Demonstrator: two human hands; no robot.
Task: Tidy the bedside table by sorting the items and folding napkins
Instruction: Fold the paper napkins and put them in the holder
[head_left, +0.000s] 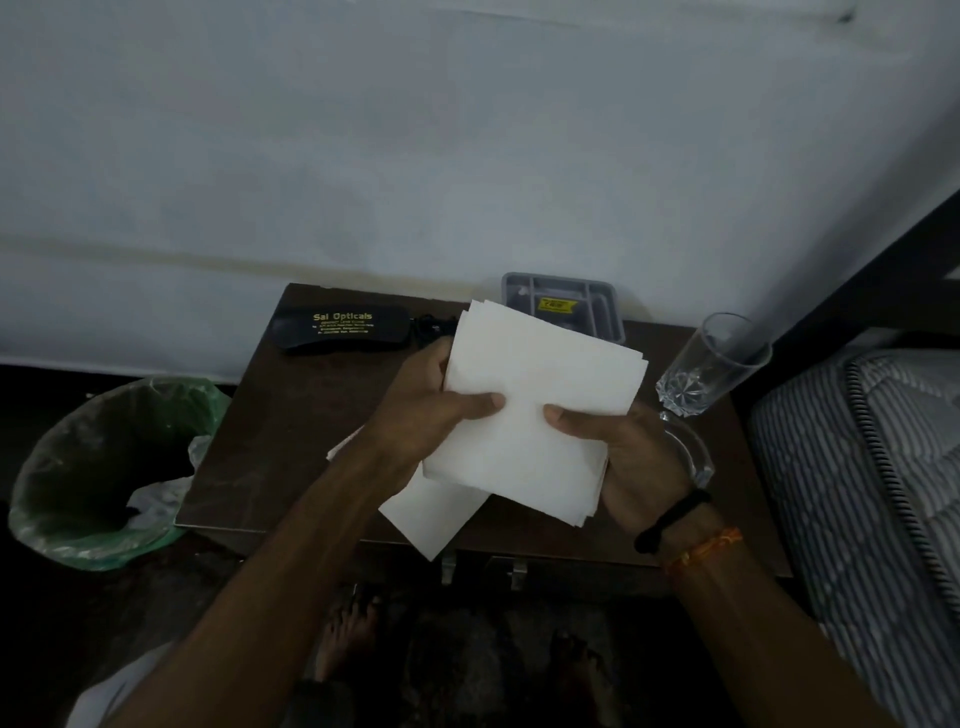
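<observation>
1. Down on the floor at the far left stands a waste bin (104, 467) lined with a green bag, tucked just beside the bedside table (291, 415), handy, I'd guess, for anything that gets thrown out while sorting
2. At the back left of the table lies a black spectacle case (343, 327) printed "Sai Opticals", flat and well clear of the working space in front; something dark sits at its right end, too murky for me to name
3. The left hand (431, 410) is clamped on the stack of white napkins (530, 410), thumb pressed across the top sheet and the fingers hidden behind the left edge, so the layers don't slide apart
4. That stack is held up off the table, tilted toward the person, between the two hands; I'd say it is being squared up or readied for a fold
5. Beneath it another loose napkin (436, 519) rests on the table's front edge, a corner hanging over, seemingly waiting its turn
6. Behind the stack, against the wall, sits a grey divided tray (613, 312) with a yellow label inside, likely where small items get sorted
7. The right hand (618, 457) grips the stack's lower right side, thumb on top, fingers under; a black band and an orange thread circle that wrist
8. Further right a clear drinking glass (711, 364) stands upright near the table's edge, apart from the napkins, and beyond it is a striped mattress (857, 467)
</observation>
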